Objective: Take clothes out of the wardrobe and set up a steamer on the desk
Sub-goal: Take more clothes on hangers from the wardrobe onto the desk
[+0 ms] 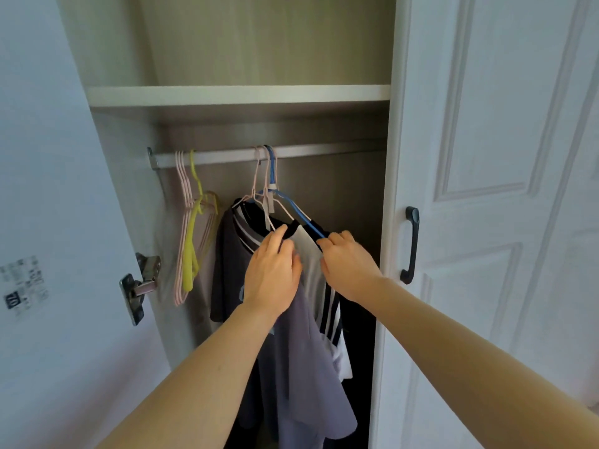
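Note:
Inside the open wardrobe a silver rail carries several garments. A grey T-shirt hangs in front, with a dark shirt to its left and a black-and-white striped top behind it. A blue hanger and a pink hanger hook over the rail. My left hand pinches the dark collar of a white-and-black garment. My right hand grips the blue hanger's right arm and the garment's shoulder. No steamer or desk is in view.
Several bare pink hangers and a yellow hanger hang at the rail's left end. A shelf runs above the rail. The left door stands open with its hinge; the right door has a black handle.

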Demonstrator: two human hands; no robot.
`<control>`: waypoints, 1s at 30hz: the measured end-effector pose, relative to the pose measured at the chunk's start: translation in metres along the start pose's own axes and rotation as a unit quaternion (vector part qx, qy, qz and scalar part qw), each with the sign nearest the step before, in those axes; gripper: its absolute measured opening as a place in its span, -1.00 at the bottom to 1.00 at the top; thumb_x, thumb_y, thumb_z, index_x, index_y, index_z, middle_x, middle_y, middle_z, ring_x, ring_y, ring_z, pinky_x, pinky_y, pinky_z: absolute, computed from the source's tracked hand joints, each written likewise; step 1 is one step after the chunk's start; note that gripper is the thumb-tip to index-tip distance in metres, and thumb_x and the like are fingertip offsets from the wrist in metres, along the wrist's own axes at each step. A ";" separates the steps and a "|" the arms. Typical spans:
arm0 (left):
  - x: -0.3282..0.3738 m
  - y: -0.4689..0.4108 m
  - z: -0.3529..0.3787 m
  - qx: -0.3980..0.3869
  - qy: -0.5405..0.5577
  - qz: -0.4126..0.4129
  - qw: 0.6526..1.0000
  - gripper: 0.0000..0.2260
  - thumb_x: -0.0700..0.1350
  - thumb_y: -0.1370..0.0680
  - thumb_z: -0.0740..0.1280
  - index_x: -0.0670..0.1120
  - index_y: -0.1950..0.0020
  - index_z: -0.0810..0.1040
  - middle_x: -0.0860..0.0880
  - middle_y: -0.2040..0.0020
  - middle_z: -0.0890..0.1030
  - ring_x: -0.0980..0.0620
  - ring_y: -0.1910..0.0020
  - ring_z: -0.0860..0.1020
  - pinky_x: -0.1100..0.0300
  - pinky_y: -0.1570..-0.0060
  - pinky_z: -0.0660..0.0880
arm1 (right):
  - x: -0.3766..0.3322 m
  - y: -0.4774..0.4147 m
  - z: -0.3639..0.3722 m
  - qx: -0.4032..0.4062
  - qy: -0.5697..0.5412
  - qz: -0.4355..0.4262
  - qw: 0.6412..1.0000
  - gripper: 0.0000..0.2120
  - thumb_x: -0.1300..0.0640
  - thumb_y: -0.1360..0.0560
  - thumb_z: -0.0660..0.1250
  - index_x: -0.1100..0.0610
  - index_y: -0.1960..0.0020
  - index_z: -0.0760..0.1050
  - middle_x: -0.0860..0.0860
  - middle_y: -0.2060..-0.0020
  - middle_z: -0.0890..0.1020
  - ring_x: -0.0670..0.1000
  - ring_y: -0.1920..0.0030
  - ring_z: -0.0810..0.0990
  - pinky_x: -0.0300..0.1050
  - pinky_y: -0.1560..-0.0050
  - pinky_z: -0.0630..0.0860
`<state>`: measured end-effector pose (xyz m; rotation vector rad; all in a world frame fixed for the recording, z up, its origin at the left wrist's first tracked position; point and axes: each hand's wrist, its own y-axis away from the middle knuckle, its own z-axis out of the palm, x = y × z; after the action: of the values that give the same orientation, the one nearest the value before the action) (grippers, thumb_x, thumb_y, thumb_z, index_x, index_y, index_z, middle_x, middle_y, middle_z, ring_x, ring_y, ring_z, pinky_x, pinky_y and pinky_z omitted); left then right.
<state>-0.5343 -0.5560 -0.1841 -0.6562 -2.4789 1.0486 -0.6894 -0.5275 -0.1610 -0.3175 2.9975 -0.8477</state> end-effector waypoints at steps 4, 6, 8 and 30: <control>-0.006 -0.009 -0.013 -0.013 0.036 -0.084 0.996 -0.76 -0.15 -0.49 0.35 -0.13 -0.13 0.44 -0.06 -0.49 0.27 -0.05 -0.37 0.36 0.04 -0.15 0.47 | -0.014 -0.016 -0.001 0.023 0.017 -0.004 1.000 -0.71 0.15 -0.57 0.21 0.18 -0.27 0.42 0.10 -0.12 0.57 0.10 -0.17 0.41 -0.07 -0.07 0.46; -0.011 -0.015 -0.018 -0.018 0.065 -0.143 0.987 -0.58 -0.16 -0.47 0.37 -0.12 -0.29 0.34 -0.07 -0.43 0.31 -0.08 -0.30 0.41 0.04 -0.08 0.50 | -0.020 -0.026 -0.002 0.024 0.018 -0.002 1.000 -0.72 0.14 -0.56 0.22 0.18 -0.24 0.43 0.11 -0.10 0.57 0.12 -0.16 0.40 -0.06 -0.07 0.45; -0.016 -0.022 -0.021 -0.016 0.109 -0.210 0.972 -0.50 -0.19 -0.48 0.36 -0.12 -0.37 0.27 -0.09 -0.36 0.37 -0.13 -0.24 0.46 0.02 -0.04 0.51 | -0.025 -0.037 -0.003 0.022 0.019 0.001 1.000 -0.71 0.16 -0.54 0.23 0.20 -0.25 0.42 0.11 -0.10 0.57 0.13 -0.17 0.40 -0.05 -0.07 0.44; -0.056 -0.094 -0.017 0.001 0.416 -0.407 0.813 -0.77 -0.36 -0.54 0.20 -0.22 -0.15 0.52 -0.14 0.12 0.57 -0.05 0.14 0.50 0.10 0.07 0.48 | -0.062 -0.105 -0.006 -0.075 -0.183 0.201 0.959 -0.92 0.20 -0.55 0.16 0.14 0.03 0.42 0.17 0.08 0.48 0.21 -0.25 0.27 0.20 -0.24 0.24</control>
<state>-0.5049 -0.6348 -0.1119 0.0330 -1.6530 0.2975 -0.6094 -0.5993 -0.1040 0.1242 2.6399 -0.4641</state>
